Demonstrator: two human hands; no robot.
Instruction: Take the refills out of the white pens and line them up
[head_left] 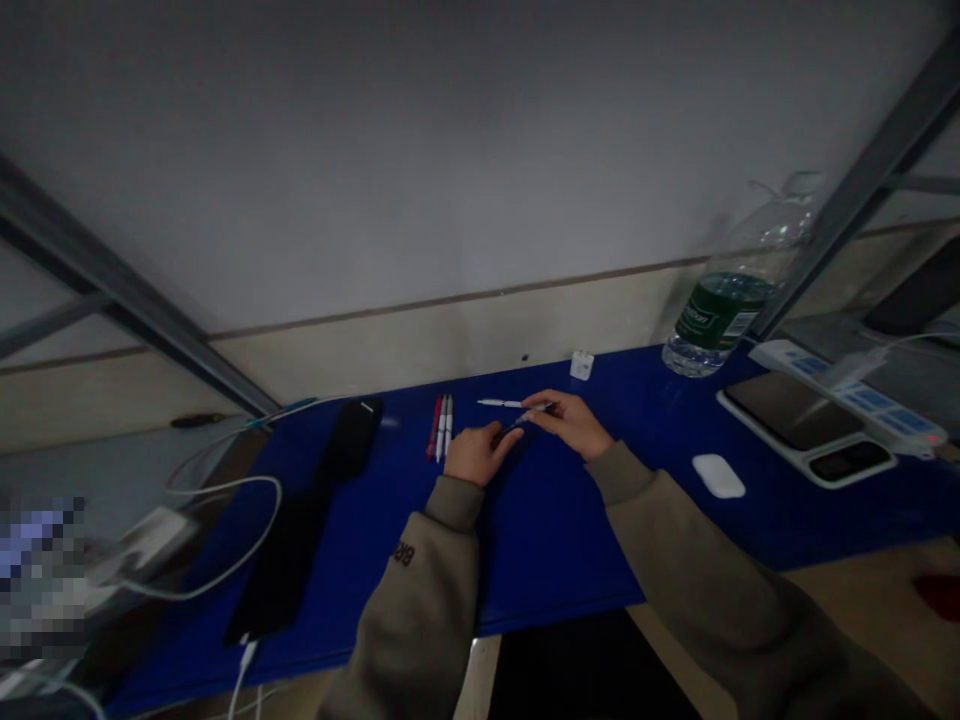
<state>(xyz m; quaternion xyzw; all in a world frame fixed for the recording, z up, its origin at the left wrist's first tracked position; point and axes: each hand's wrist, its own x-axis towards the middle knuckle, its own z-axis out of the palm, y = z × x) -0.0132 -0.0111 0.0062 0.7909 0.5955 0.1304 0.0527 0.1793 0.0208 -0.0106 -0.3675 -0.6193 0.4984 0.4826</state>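
The right hand (571, 425) pinches a thin white pen (499, 403). The left hand (478, 453) curls close by over the blue table (570, 540), maybe holding something.

Dark object (519, 428) under the fingers (504, 434) — mostly hidden, unidentifiable.

The person wears a baggy, khaki-grey sweatshirt — soft, thick-looking cloth, with the left sleeve (420, 590) and right sleeve (712, 570) both wide and creased. Each narrows to a snug, gathered cuff (454, 503) at the wrist. Small dark lettering (403, 553) marks the left sleeve near the far end — only "BR" is readable. The left hand (476, 453) and right hand (570, 423) are bare
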